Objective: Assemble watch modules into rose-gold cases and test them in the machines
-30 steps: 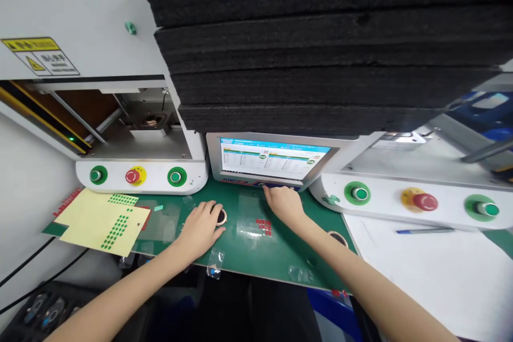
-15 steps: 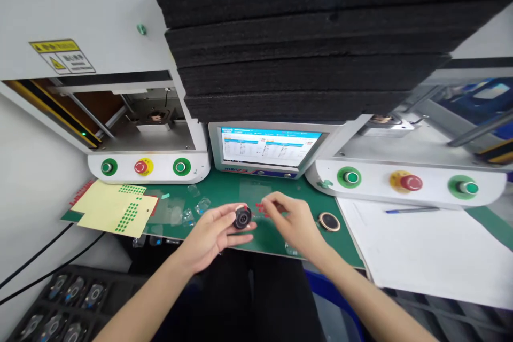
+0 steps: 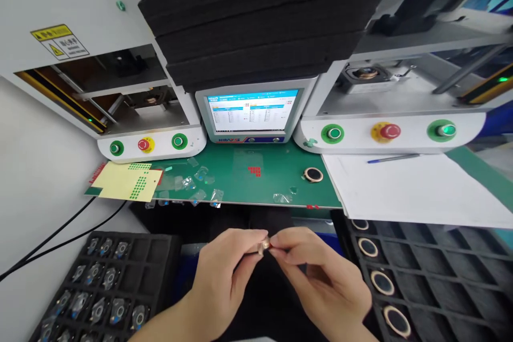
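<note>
In the head view, a small gold-toned part (image 3: 263,246) sits between the two hands, below the green table's (image 3: 288,163) near edge. The left hand (image 3: 222,275) pinches it; the right hand's (image 3: 320,275) bunched fingertips meet its right side, their grip unclear.

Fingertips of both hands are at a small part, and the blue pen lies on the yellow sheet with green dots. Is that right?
Not quite: the blue pen lies on the white paper, as the head view shows. Fingertips of the left hand and right hand are indeed at a small part.
</note>
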Tool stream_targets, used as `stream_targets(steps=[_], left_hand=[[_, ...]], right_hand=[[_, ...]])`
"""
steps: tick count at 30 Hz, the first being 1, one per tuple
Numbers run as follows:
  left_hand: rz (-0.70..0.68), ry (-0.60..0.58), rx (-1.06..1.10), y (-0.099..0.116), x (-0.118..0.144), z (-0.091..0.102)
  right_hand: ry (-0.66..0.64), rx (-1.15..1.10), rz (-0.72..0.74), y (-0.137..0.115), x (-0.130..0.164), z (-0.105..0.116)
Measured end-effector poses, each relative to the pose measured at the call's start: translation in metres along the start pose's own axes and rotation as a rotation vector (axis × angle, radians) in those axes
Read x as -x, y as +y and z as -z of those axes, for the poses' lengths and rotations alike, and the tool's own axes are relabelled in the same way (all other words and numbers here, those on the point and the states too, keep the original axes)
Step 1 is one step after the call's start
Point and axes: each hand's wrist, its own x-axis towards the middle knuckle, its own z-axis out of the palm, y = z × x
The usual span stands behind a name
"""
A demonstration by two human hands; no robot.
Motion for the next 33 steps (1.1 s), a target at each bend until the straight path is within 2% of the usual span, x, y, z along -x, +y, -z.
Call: stream_targets(steps=[5,12,14,16,21,23,27,33], left_hand=[[-0.192,-0.108,-0.162,0.009,-0.002,0.005],[-0.274,-0.279,-0.206,0.018,-0.002,0.013],[-0.268,-0.303,-0.194,0.019,-0.002,0.012],[-0.266,-0.295,-0.175,0.021,-0.001,0.011],[-0.239,-0.213,-0.087,0.021,0.004,0.004],[-0.205,-0.199,-0.037,0.02,0.008,0.003],[-0.176,-0.212,-0.024,0.016,0.012,0.004],[-0.179,-0.251,-0.128,0.012,0.013,0.013]], right_hand=[[-0.071,0.044,0.047,-0.012,0.001,0.012],[-0.362,-0.018,0.039,-0.017,-0.001,0.033],[-0.396,-0.044,0.023,-0.018,0.001,0.036],[-0.374,-0.062,0.027,-0.018,0.007,0.036],[-0.12,-0.016,0.023,-0.018,0.025,0.026],[-0.073,0.006,0.067,-0.019,0.029,0.022],[-0.09,0.05,0.132,-0.022,0.029,0.02],[-0.219,0.146,0.152,-0.022,0.021,0.021]])
